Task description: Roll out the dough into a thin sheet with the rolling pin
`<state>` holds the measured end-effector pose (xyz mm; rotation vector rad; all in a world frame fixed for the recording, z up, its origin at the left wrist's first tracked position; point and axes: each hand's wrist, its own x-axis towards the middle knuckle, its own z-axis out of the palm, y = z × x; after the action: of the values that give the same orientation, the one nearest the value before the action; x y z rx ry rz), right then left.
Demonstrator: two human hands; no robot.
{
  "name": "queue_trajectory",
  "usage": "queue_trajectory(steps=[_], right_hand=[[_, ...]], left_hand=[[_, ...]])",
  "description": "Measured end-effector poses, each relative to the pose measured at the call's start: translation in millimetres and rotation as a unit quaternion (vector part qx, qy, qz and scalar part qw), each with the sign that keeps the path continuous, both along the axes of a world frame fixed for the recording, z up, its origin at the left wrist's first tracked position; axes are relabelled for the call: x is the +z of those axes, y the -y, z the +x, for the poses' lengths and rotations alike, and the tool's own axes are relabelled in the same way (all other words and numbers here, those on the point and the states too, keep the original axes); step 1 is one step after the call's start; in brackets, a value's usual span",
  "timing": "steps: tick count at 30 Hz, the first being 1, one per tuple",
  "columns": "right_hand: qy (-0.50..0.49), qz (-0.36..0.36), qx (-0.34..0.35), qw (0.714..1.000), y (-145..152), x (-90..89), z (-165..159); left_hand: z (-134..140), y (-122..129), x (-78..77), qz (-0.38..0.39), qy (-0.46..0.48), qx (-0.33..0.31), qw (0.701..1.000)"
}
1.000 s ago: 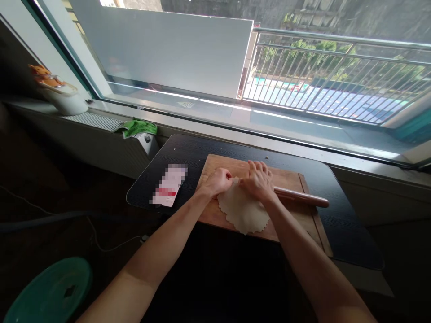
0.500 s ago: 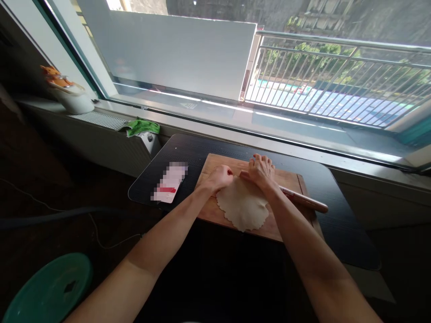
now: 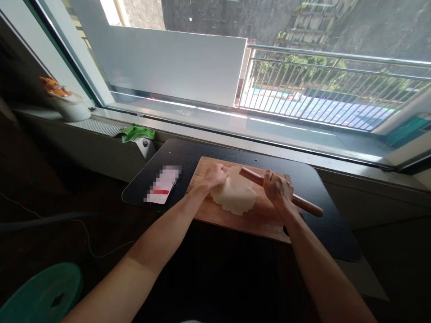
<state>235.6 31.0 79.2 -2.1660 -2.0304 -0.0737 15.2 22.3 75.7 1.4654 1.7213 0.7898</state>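
Window and balcony railing (image 3: 323,85) at 12 o'clock beyond black table (image 3: 188,154). Wooden board (image 3: 242,217) centred on it, flat dough round (image 3: 234,195) on top. Left hand (image 3: 213,176) curled onto dough edge at 9 o'clock. Right hand (image 3: 278,190) clamped around rolling pin (image 3: 305,205), pin tip over dough at 1 o'clock.

We are in a home, at a low black bench (image 3: 319,233) set against a wide window (image 3: 175,67) that looks onto a railed balcony (image 3: 323,85). A wooden board (image 3: 235,220) with rolled dough (image 3: 234,195) and a rolling pin (image 3: 303,205) lies on it. A radiator (image 3: 97,128), a green cloth (image 3: 138,133) and a green stool (image 3: 40,296) stand nearby.
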Motion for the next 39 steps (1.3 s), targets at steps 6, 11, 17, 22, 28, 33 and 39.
queue_trajectory(steps=[6,11,17,22,28,33,39], right_hand=[[-0.002,-0.021,0.060,0.998,13.8,-9.3,-32.4],[-0.025,0.025,0.078,0.996,-19.0,-13.7,-66.8],[-0.020,-0.131,0.099,0.986,-31.3,-12.8,-71.8],[0.009,-0.087,0.152,0.984,-27.9,-14.7,-68.4],[0.000,-0.119,0.083,0.989,-53.8,-13.2,-72.7],[0.010,-0.048,0.160,0.986,-22.1,-24.5,-68.6],[-0.039,-0.146,0.047,0.987,-67.6,-11.0,-74.7]], left_hand=[[-20.4,14.4,-16.1,-0.024,-0.035,-0.022,0.999],[-21.6,20.6,-24.7,-0.034,0.000,-0.033,0.999],[-19.8,18.9,-23.7,-0.054,0.016,-0.024,0.998],[-20.2,18.6,-22.2,-0.039,-0.023,-0.031,0.998],[-19.0,20.4,-22.6,-0.049,-0.021,-0.023,0.998],[-18.2,21.9,-18.9,-0.031,-0.047,-0.030,0.998],[-18.5,24.6,-16.8,-0.033,-0.047,-0.022,0.998]])
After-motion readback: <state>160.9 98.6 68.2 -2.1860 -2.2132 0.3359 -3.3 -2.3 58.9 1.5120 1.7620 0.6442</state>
